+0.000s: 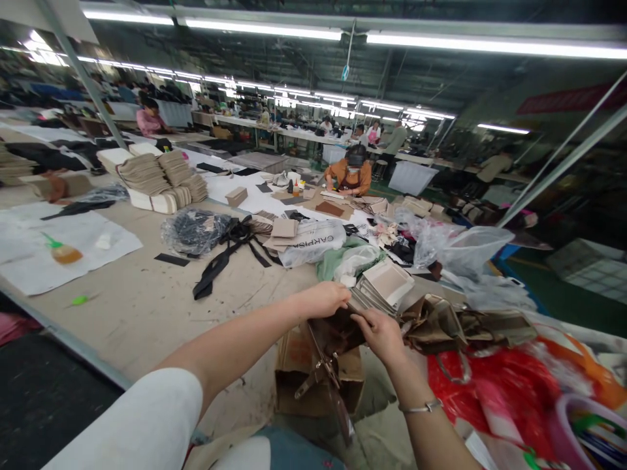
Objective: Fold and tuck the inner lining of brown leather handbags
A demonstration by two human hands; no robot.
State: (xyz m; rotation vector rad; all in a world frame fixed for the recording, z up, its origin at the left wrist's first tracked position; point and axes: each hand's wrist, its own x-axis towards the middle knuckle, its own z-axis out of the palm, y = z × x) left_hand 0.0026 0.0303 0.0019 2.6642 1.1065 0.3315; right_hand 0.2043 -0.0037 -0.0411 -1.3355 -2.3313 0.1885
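A dark brown handbag (343,331) hangs in front of me, with straps and metal fittings dangling below it. My left hand (329,298) is closed, its fingers pinched at the bag's upper edge. Beside it on the right, my right hand (382,331) grips the same edge between thumb and fingers. Underneath the bag stands a cardboard box (288,377). Just beyond my hands lies a stack of beige panels (389,282). To the right of my right hand rest more brown bag pieces (435,323).
Red plastic (499,382) and a purple basket (563,424) are at the lower right. Clear plastic bags (455,251) lie behind. Black straps (220,264), beige stacks (151,179) and a glue bottle (66,251) occupy the table's left side. A co-worker (350,173) sits across.
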